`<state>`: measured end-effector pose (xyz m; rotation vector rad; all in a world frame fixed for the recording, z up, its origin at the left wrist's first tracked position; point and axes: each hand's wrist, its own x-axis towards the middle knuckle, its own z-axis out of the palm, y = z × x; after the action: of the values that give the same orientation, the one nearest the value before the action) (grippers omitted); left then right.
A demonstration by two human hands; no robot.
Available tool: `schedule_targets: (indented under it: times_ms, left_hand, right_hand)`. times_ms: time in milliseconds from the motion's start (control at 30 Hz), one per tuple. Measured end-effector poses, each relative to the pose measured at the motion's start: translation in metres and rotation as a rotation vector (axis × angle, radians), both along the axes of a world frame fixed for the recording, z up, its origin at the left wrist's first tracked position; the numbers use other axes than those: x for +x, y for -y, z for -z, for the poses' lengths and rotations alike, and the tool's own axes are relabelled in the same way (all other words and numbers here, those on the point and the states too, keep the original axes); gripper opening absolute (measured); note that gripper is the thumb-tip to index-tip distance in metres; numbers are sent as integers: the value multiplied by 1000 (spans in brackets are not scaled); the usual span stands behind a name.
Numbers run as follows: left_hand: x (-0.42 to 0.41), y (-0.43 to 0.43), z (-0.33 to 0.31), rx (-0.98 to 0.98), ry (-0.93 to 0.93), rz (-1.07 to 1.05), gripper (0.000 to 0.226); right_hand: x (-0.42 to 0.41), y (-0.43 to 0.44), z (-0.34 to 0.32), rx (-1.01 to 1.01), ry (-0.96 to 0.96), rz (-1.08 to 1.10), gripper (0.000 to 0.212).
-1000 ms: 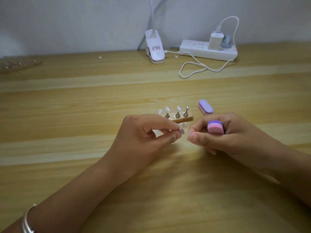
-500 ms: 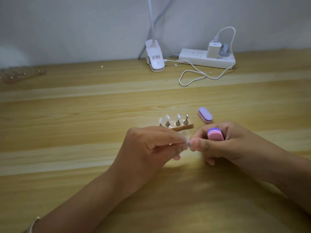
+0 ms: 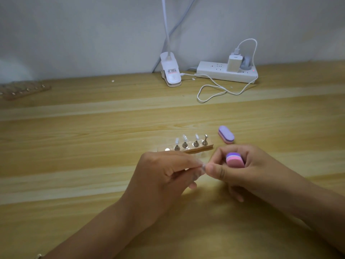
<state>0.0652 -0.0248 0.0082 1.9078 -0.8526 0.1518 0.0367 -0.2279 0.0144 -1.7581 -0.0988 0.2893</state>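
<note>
My left hand [image 3: 164, 174] pinches a small clear nail tip [image 3: 202, 167] between thumb and fingers; the tip is blurred and mostly hidden. My right hand [image 3: 240, 172] grips a pink and purple buffer block [image 3: 234, 159], with its thumb against the tip. Just beyond the hands lies a small wooden nail stand [image 3: 188, 146] with several metal pegs, some carrying clear tips. A second purple buffer block [image 3: 226, 134] lies on the table to the right of the stand.
A wooden table [image 3: 93, 146] spans the view. At the back stand a white clip lamp base [image 3: 170, 71], a white power strip [image 3: 226, 72] with a charger, and a looped white cable [image 3: 214, 90]. Another wooden stand [image 3: 24, 89] lies far left.
Both hands have drawn together, so the right thumb now meets the tip held by the left hand. The view has tilted slightly, shifting the table items lower in frame.
</note>
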Motion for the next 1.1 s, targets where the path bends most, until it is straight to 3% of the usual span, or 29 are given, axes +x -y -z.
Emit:
schedule_targets:
  times_ms: [100,167,300,467,567,667,967,1100]
  left_hand:
    - [4,-1,0,-79,-150,-39,10]
    - [6,-2,0,-128,-222,-31,11]
    - [7,-4,2,-167,-307,-23,10]
    - [8,-3,3,-184,-347,-31,10]
    - [8,-3,3,-189,-358,-32,10]
    - [7,-2,3,-160,-297,15,14]
    - [5,-1,0,-62,-107,61,12]
    - [6,0,4,-117,-200,26,11]
  right_hand:
    - [1,0,4,-81,217,107,33]
    - [1,3,3,-105,350,144,24]
    - [-1,7,8,-196,463,64,16]
    - [3,6,15,-469,797,52,20]
    - [3,7,10,-462,915,101,25]
    - [-2,2,11,-474,1016,-12,25]
    - [-6,-2,15,-541,1121,-98,35]
    - [1,10,14,-557,1046,-2,30]
